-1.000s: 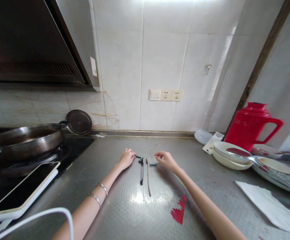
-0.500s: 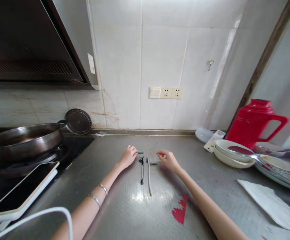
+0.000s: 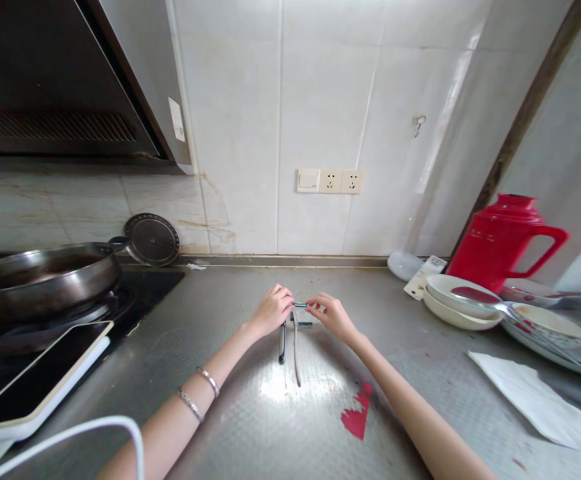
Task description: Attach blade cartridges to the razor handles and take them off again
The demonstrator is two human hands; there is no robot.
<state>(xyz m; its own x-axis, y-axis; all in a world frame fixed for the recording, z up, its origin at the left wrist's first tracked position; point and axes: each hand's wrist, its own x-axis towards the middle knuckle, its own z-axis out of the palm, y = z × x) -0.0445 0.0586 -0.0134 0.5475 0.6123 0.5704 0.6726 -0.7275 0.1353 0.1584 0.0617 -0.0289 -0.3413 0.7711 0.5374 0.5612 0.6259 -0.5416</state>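
My left hand [image 3: 273, 309] is closed on one end of a small green stick [image 3: 300, 305], held level just above the steel counter. The fingertips of my right hand [image 3: 331, 315] pinch the stick's other end. Below them a dark thin piece [image 3: 283, 343] lies lengthwise on the counter, its top partly hidden by my left hand. Beside it runs a thin grey cord [image 3: 297, 353]. A short dark green piece [image 3: 304, 323] lies crosswise near the cord's upper end.
A torn red scrap [image 3: 356, 417] lies on the counter [image 3: 240, 413]. At left are a pan [image 3: 45, 273] on the stove, a phone [image 3: 40, 373] and a white cable [image 3: 95, 422]. Bowls [image 3: 463, 313], a red jug [image 3: 495, 247] and white paper [image 3: 540, 400] are at right.
My left hand has moved right with the green stick. My right hand has come slightly left and taken hold of the stick's free end. The view has shifted a little.
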